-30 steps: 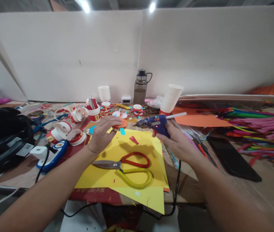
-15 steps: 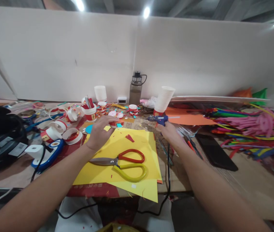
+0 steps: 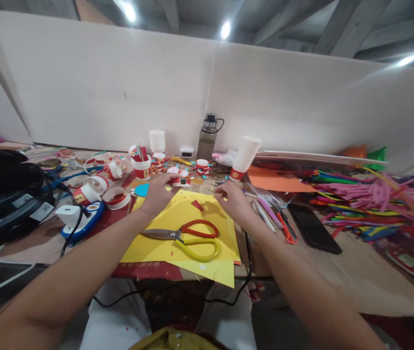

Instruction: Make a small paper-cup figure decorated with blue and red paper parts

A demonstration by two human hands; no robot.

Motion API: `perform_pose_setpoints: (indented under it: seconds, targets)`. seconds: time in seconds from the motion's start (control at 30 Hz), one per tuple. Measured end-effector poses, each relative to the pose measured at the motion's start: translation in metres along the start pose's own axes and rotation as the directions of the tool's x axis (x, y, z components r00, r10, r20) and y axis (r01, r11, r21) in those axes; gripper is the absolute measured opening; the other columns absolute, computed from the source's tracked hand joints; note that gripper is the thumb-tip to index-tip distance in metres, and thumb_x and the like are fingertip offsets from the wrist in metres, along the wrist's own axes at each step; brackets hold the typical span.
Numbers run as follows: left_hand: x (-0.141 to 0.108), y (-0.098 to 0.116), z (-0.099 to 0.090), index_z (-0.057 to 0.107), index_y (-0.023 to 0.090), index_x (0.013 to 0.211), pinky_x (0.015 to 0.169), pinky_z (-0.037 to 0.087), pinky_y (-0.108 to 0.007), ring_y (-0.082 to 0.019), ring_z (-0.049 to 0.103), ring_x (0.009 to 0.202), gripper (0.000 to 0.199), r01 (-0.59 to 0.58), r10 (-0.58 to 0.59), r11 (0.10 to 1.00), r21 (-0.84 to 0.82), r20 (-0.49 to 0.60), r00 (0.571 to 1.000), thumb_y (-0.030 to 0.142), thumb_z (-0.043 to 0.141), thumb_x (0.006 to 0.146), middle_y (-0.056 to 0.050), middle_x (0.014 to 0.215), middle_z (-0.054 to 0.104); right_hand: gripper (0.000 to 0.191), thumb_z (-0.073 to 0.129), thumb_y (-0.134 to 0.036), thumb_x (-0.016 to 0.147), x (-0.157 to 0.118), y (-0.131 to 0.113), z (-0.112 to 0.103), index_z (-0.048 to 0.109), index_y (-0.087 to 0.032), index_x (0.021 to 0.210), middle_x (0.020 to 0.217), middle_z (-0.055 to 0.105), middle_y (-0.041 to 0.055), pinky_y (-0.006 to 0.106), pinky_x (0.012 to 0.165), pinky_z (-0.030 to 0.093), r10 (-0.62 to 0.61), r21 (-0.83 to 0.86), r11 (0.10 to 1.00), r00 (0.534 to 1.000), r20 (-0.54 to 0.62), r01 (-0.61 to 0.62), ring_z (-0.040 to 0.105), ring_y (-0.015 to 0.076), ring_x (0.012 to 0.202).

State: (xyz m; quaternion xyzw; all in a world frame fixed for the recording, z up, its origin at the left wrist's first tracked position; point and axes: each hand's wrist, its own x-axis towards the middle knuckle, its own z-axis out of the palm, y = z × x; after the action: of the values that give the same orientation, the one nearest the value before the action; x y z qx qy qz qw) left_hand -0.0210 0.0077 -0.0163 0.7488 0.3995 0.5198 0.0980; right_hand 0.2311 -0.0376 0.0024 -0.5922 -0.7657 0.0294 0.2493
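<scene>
My left hand (image 3: 158, 194) is closed on a short red-and-white paper cup piece (image 3: 179, 182) with a dark patch on its side, just beyond a stack of yellow paper (image 3: 144, 253). Above the right side of that paper is my right hand (image 3: 231, 200), fingers loosely bent and apart, with nothing visible in them. Large scissors (image 3: 177, 236) with one red and one yellow handle rest on the paper between my forearms. Past their handles lie small red scraps (image 3: 197, 205). A black cord (image 3: 249, 257) runs down beside my right wrist.
Stacked white paper cups (image 3: 246, 153) and a water bottle (image 3: 207, 138) stand at the back. Cut cup rings (image 3: 116, 198) and a blue-and-white power strip (image 3: 90, 221) lie left. To the right are pens (image 3: 267, 214), a black phone (image 3: 313, 227) and colourful pipe cleaners (image 3: 370, 197).
My right hand has let go of the blue glue gun, which no longer shows, and moved left over the yellow paper. My left hand still holds the cup piece, its dark patch showing instead of a blue one.
</scene>
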Motion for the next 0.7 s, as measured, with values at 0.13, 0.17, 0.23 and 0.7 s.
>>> perform_pose_setpoints:
  seconds: [0.13,0.17,0.23,0.7]
  targets:
    - [0.000,-0.005,0.005,0.066,0.020,0.098,0.074,0.052,-0.028,-0.015,0.064,0.079,0.022,0.087,-0.087,0.990,-0.114,0.012,0.996,0.023,0.067,0.076,-0.003,0.093,0.071,0.014,0.064,-0.022,0.083,0.006,-0.027,0.018,0.067,-0.015,0.095,0.097,0.065,0.0081,0.027,0.080,0.043,-0.189,0.058,0.981,0.975,0.121,0.183,0.058,0.0170,0.087]
    - [-0.001,-0.005,0.006,0.066,0.019,0.097,0.073,0.052,-0.027,-0.014,0.064,0.078,0.022,0.109,-0.107,0.985,-0.136,0.021,0.994,0.023,0.068,0.075,-0.003,0.091,0.071,0.015,0.066,-0.024,0.082,0.008,-0.032,0.021,0.068,-0.016,0.095,0.097,0.065,0.0084,0.028,0.080,0.043,-0.177,0.025,0.984,0.972,0.156,0.175,0.058,0.0179,0.088]
    - [0.000,-0.004,0.007,0.065,0.019,0.094,0.072,0.052,-0.027,-0.014,0.064,0.076,0.020,0.145,-0.141,0.977,-0.159,0.032,0.989,0.023,0.068,0.075,-0.002,0.088,0.070,0.018,0.067,-0.026,0.081,0.012,-0.037,0.027,0.069,-0.015,0.095,0.097,0.066,0.0098,0.028,0.080,0.042,-0.119,-0.045,0.990,0.967,0.223,0.132,0.059,0.0195,0.089]
    - [-0.005,0.000,0.010,0.066,0.020,0.093,0.068,0.051,-0.029,-0.016,0.063,0.072,0.021,0.170,-0.157,0.978,-0.118,0.116,0.981,0.033,0.067,0.077,-0.002,0.083,0.070,0.022,0.053,-0.016,0.087,0.015,-0.037,0.044,0.072,-0.012,0.097,0.099,0.070,0.0140,0.027,0.083,0.044,-0.017,-0.110,0.993,0.952,0.305,0.053,0.064,0.0201,0.093]
